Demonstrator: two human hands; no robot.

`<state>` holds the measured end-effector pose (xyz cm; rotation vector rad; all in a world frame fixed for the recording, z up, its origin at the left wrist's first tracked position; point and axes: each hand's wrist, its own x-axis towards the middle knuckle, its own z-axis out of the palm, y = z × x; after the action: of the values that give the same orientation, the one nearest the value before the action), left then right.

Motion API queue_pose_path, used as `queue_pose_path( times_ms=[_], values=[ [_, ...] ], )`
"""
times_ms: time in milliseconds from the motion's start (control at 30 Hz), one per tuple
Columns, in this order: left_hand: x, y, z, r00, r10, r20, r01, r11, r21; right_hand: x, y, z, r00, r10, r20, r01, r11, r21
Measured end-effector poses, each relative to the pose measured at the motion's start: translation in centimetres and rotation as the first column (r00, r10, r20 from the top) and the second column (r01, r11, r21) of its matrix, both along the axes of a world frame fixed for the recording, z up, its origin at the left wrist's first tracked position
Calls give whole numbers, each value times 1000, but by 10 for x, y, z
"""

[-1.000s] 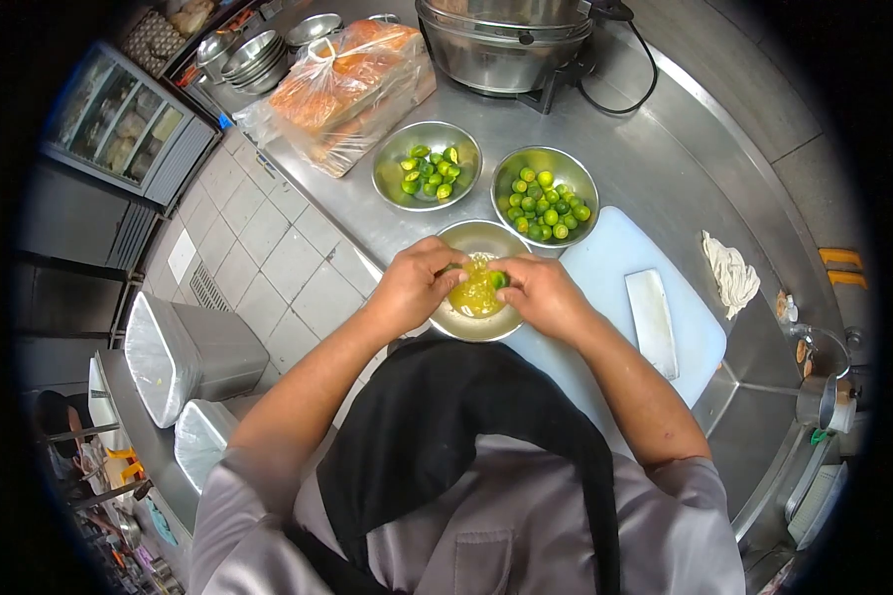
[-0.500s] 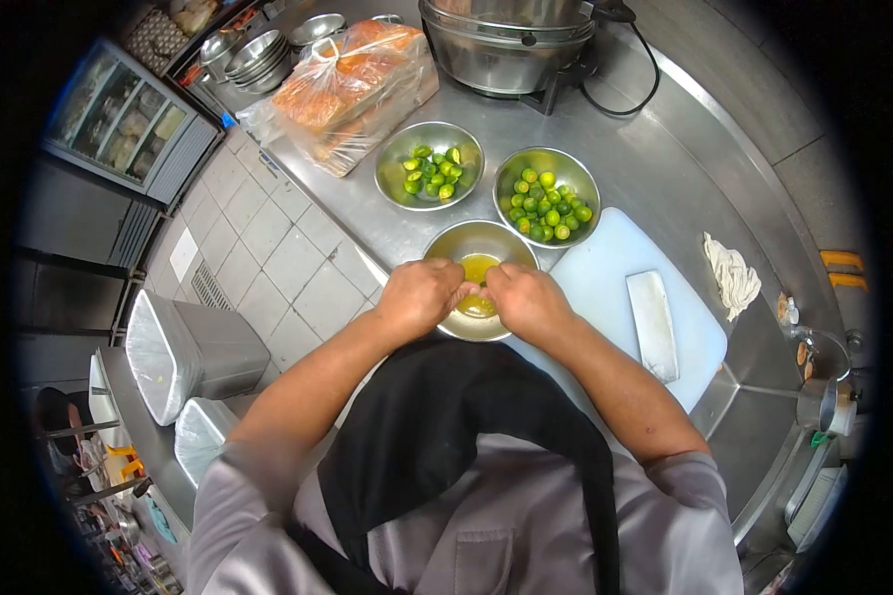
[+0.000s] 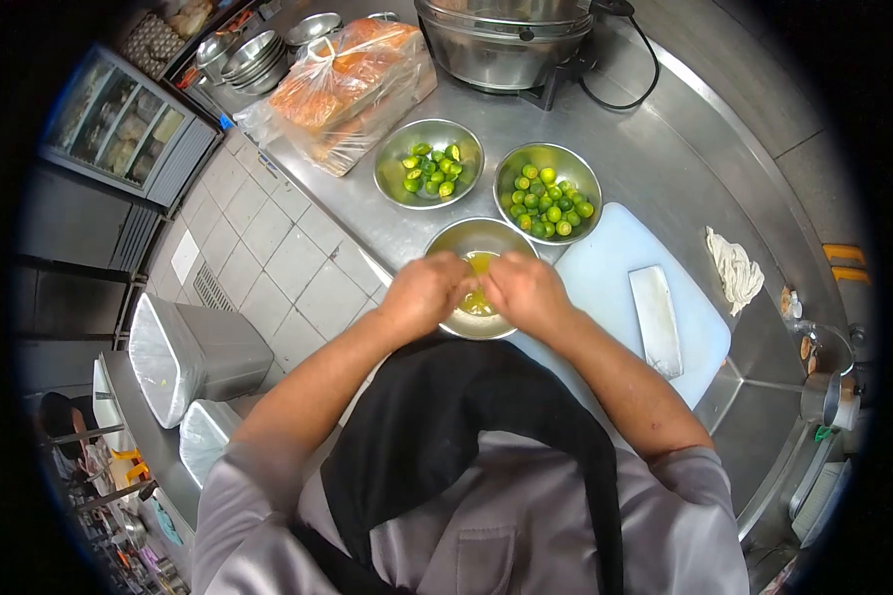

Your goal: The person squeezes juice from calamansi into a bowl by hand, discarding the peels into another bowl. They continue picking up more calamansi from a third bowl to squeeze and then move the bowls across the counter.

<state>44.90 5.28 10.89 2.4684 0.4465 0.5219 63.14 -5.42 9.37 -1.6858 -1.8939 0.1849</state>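
Fingers (image 3: 497, 279) of both hands (image 3: 425, 294) curl inward, anything held hidden from me, over a bowl (image 3: 480, 234), likely for drips.

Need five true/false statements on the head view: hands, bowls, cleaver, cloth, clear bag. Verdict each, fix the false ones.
1. The left grip and right grip are both at the nearest bowl. True.
2. The nearest bowl is dry. False: it holds yellow liquid.
3. The cleaver lies on bare steel. False: it lies on the white cutting board.
4. In the picture, the cloth lies right of the cutting board. True.
5. The two farther bowls contain only orange food. False: both the left one and the right one hold green fruit.
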Motion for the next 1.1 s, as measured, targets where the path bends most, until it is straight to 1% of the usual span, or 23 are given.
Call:
queue_pose_path(
  times_ms=[33,67,133,167,200,233,300,333,367,400,433,467,500,533,600,700,733,800,867,967,1033,1067,1100],
  values=[
    [3,11,4,996,81,44,-82,996,24,-1,9,4,995,-99,-26,99,995,-7],
    [7,25,9,983,159,89,-163,986,42,4,25,14,989,-94,-115,98,995,35],
    [18,62,43,945,321,-58,-325,941,-96,23,57,42,965,-107,-239,127,989,73],
    [22,84,51,940,330,-83,-332,943,-11,32,71,51,953,-128,-275,153,986,69],
    [27,102,57,934,341,-105,-335,939,76,47,80,53,957,-185,-223,202,978,55],
    [31,109,58,934,344,-99,-337,938,81,66,86,55,957,-237,-169,248,967,48],
    [40,120,55,941,337,-37,-309,897,316,104,93,38,935,-354,36,356,928,-111],
    [50,120,51,940,339,-38,-311,896,317,115,94,25,908,-391,150,414,890,-192],
    [68,114,46,973,228,-37,-205,928,311,116,94,13,909,-388,150,412,890,-194],
    [87,108,42,993,112,-33,-97,947,307,118,95,2,888,-406,216,450,862,-233],
    [107,101,39,992,57,-111,-19,948,319,120,96,-5,863,-420,282,491,830,-265],
    [125,95,35,981,2,-192,61,944,324,119,96,-10,863,-421,280,491,831,-262],
    [141,90,29,981,2,-192,63,943,328,115,95,-14,857,-436,276,501,831,-243],
    [156,86,22,968,-12,-251,104,929,355,115,94,-19,849,-452,272,513,828,-226],
    [174,86,5,951,-35,-308,158,911,382,121,97,-29,842,-487,231,530,826,-190],
    [196,86,-7,848,53,-527,194,895,401,123,94,-32,869,-461,182,489,855,-171],
    [200,84,-8,847,39,-531,211,891,402,125,92,-32,862,-476,177,503,847,-172],
    [202,78,-11,840,110,-532,177,870,460,126,89,-32,895,-427,130,445,878,-175],
    [203,76,-16,841,96,-533,198,861,468,128,85,-33,891,-436,128,454,872,-182],
    [193,72,-13,863,95,-496,151,889,432,132,84,-35,910,-408,73,415,899,-140],
    [185,71,-1,904,73,-421,82,937,339,137,82,-35,918,-397,-5,397,918,23],
    [174,69,7,903,79,-422,75,938,338,135,80,-27,921,-390,-5,390,921,21],
    [157,68,15,976,26,-216,30,967,252,135,76,-19,844,-397,-362,408,912,-49]
  ],
)
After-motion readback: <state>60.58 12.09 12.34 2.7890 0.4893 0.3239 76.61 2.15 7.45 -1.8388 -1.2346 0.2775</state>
